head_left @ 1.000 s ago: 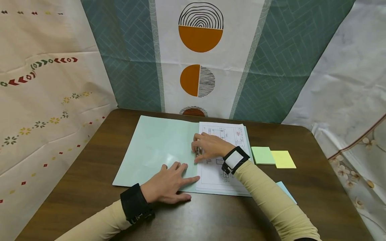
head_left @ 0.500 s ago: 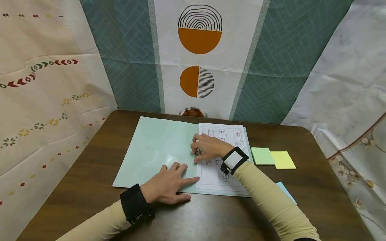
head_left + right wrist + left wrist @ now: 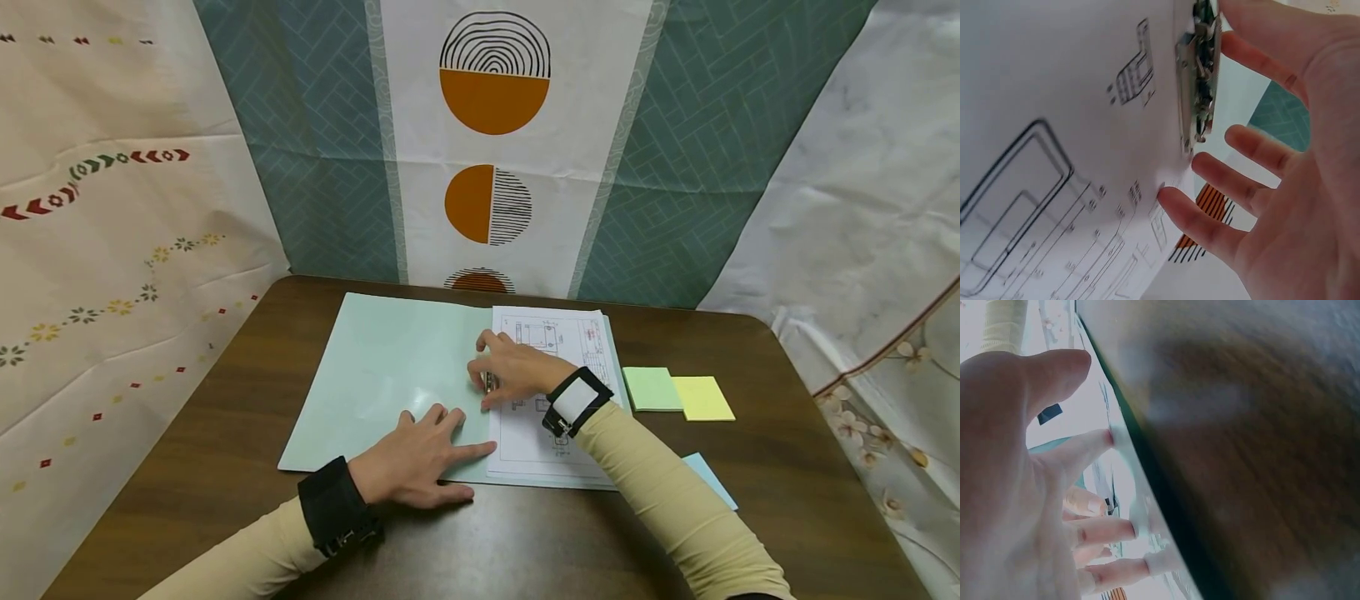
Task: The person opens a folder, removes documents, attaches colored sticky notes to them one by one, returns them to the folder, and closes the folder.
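A pale green folder lies spread flat on the table. On its right half rests a stack of printed drawing sheets, with a metal clip at the inner edge near the fold. My right hand pinches this clip between thumb and index finger; its other fingers are bent and spread, one fingertip right at the paper. My left hand rests with fingers spread over the folder's near edge, a fingertip at the sheets' left margin and the thumb out past the edge.
To the right of the folder lie a green sticky-note pad and a yellow sticky-note pad. A blue piece shows partly behind the right forearm. Patterned cloths hang behind the brown table.
My right hand has shifted very slightly left at the clip. The left hand keeps its place on the folder, and the head view has moved a little.
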### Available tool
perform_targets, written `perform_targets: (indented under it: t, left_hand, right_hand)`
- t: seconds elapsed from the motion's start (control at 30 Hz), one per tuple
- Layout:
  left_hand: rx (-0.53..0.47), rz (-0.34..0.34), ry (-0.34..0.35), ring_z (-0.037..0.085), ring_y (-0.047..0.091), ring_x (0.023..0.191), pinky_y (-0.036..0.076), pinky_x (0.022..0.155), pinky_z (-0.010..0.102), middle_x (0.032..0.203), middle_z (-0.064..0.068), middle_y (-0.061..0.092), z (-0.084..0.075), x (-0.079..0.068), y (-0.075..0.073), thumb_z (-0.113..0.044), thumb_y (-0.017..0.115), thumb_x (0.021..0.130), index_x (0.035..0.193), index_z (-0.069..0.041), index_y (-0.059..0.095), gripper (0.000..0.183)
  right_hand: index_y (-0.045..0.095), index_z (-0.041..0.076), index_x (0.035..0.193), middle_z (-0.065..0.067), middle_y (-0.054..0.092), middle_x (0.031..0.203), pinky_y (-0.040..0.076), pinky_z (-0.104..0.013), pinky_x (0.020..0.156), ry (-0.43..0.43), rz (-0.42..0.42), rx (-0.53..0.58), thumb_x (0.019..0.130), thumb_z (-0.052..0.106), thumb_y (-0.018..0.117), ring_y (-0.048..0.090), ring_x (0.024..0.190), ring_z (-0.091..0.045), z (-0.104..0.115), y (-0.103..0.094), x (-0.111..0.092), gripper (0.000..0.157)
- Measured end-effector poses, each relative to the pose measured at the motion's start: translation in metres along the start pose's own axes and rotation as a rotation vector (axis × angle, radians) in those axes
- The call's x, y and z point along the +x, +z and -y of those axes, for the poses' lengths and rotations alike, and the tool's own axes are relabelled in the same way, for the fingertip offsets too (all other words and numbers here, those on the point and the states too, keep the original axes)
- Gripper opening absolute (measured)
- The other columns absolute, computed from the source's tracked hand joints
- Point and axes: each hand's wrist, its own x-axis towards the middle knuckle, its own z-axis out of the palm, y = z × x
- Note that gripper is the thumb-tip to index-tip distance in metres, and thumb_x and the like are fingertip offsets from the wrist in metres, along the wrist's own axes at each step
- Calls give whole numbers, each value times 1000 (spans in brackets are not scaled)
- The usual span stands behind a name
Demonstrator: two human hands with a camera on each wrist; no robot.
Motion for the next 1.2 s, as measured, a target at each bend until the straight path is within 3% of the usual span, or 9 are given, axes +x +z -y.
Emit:
perform_targets:
  t: [0.4, 0.73, 1.2]
  left_hand:
    - [-12, -2, 18, 30, 58, 125, 55, 76, 54, 142, 9, 58, -1, -1, -1, -73, 60, 105, 166, -50, 52, 65]
    - [26, 6, 21, 29, 57, 127, 57, 78, 54, 144, 8, 59, 0, -2, -1, -67, 67, 104, 167, -51, 50, 67]
    - [65, 14, 31, 26, 57, 122, 60, 78, 53, 147, 7, 60, 0, -1, -4, -60, 71, 105, 167, -51, 50, 66]
  right_hand:
    - [72, 21, 92, -20, 48, 158, 55, -42, 87, 1, 42, 27, 94, 34, 91, 50, 132, -35, 9, -2, 3, 23]
    - [70, 26, 85, -19, 47, 162, 57, -65, 101, 18, 62, 10, 95, 32, 91, 46, 142, -37, 10, 2, 9, 24]
    - [72, 27, 86, -14, 46, 166, 55, -65, 105, 20, 59, 39, 95, 33, 90, 44, 145, -36, 10, 3, 5, 20]
